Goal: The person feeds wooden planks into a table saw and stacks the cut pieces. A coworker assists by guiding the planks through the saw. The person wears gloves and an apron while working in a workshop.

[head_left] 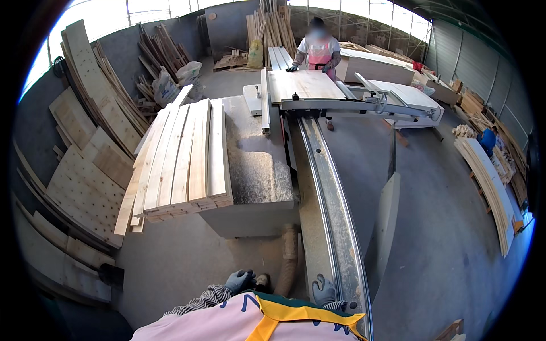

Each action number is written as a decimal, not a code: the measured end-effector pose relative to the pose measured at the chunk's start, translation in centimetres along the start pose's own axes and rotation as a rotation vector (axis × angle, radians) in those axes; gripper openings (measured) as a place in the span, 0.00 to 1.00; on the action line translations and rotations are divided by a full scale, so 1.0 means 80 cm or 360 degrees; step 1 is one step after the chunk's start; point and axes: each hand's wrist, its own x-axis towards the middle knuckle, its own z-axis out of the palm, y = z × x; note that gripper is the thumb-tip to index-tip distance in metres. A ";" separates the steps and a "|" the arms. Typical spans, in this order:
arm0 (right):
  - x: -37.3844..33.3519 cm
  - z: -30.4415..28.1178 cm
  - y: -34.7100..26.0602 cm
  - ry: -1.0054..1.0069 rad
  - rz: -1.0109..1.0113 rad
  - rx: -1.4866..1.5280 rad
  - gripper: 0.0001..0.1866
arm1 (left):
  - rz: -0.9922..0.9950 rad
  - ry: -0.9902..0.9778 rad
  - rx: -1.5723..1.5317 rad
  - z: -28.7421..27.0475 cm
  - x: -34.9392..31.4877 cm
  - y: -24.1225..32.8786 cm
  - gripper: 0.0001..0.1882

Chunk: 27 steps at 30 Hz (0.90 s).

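My left hand, in a grey glove, hangs in front of my body near the saw's dust hose. Its fingers are loosely bent and slightly apart, with nothing seen in them. My right hand, gloved too, is beside the long metal sliding rail; its fingers are apart and hold nothing visible. Whether it touches the rail I cannot tell. Ahead, a wide wooden panel lies on the far part of the panel saw, behind the crosscut fence. A co-worker in a pink apron stands behind it with gloved hands at its edge.
Stacked boards cover the left side of the sawdust-strewn saw table. Large panels lean on the left wall. A pale upright plate stands right of the rail. More stacked panels lie at the far right.
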 end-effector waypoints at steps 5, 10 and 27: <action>0.002 -0.003 -0.010 -0.0074 0.0058 -0.0047 0.21 | 0.0013 -0.0031 -0.0018 -0.008 0.003 -0.004 0.19; 0.002 -0.002 -0.012 -0.0048 0.0053 -0.0003 0.21 | 0.0035 0.0005 0.0043 -0.011 0.004 -0.008 0.20; -0.009 0.024 0.003 0.0002 0.0089 0.0012 0.21 | 0.0050 -0.0054 0.0087 -0.040 0.017 -0.032 0.22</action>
